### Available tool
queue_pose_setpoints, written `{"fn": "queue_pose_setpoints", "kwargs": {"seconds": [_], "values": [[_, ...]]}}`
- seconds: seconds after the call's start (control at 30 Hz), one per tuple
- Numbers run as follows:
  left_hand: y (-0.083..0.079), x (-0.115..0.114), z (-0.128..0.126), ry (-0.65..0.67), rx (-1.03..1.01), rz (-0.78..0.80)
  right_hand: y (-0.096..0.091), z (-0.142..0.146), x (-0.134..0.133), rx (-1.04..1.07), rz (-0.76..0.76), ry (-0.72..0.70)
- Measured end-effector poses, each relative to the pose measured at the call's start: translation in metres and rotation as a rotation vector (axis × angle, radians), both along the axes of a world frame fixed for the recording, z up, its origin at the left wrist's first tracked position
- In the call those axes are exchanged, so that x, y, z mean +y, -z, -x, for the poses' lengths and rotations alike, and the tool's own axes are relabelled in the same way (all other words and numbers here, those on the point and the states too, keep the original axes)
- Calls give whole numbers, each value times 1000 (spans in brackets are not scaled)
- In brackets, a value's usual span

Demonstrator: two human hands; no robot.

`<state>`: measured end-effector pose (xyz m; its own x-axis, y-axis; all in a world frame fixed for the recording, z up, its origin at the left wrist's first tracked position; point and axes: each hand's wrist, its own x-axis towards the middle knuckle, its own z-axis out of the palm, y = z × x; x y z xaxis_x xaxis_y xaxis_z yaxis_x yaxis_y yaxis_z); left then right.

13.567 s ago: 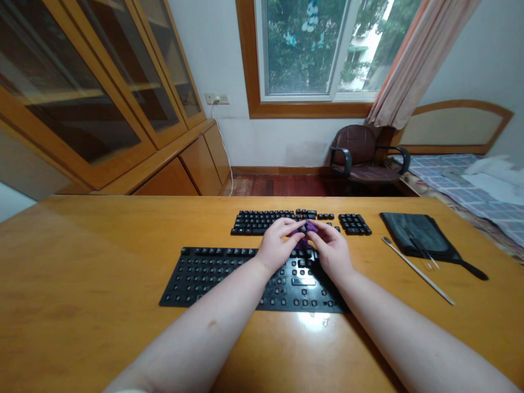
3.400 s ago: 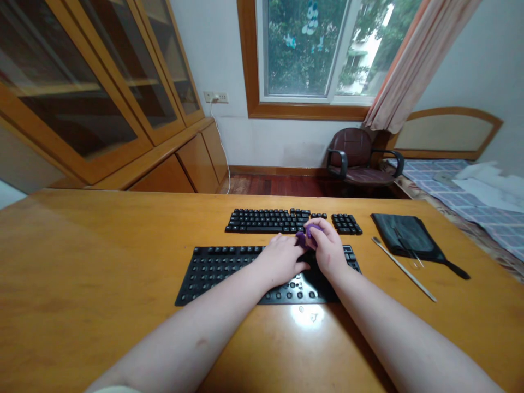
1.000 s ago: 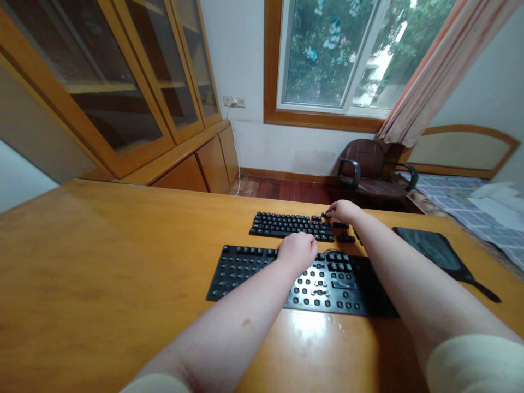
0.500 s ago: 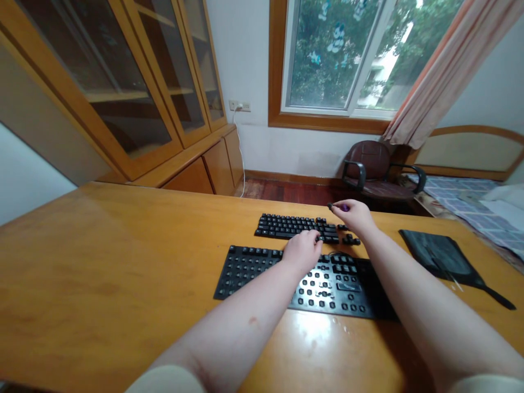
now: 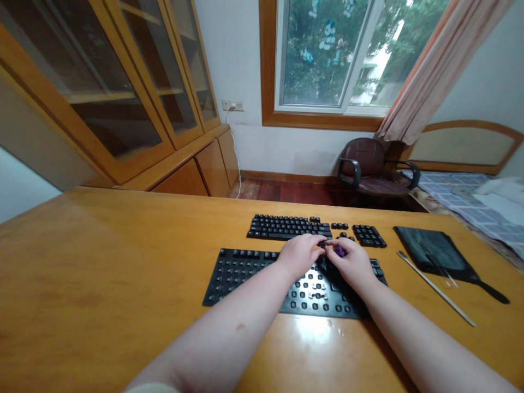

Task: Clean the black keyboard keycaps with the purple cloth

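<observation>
My left hand and my right hand meet above the back edge of a black keyboard base, which has many bare switches and some keycaps. Between my fingertips is a small black keycap. My right fingers pinch a small purple object, partly hidden by them. Beyond my hands lie rows of black keycaps, and a smaller block of black keycaps sits to their right.
The keyboard parts rest on a wide orange wooden desk. To the right lie a flat black pouch and a long thin metal rod. A dark leather chair and a bed stand beyond the desk.
My right hand has come back from the far side of the keycap rows, towards me, to join my left hand. The purple object and black keycap are now between both hands.
</observation>
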<state>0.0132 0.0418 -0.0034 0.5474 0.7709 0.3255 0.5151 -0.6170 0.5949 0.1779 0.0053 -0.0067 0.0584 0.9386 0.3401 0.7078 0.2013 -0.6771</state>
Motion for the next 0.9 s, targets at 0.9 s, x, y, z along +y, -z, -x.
{"fn": "queue_pose_setpoints", "kwargs": {"seconds": [0.9], "values": [[-12, -5, 3, 100, -195, 78, 3, -4, -4, 433, -254, 11]]}}
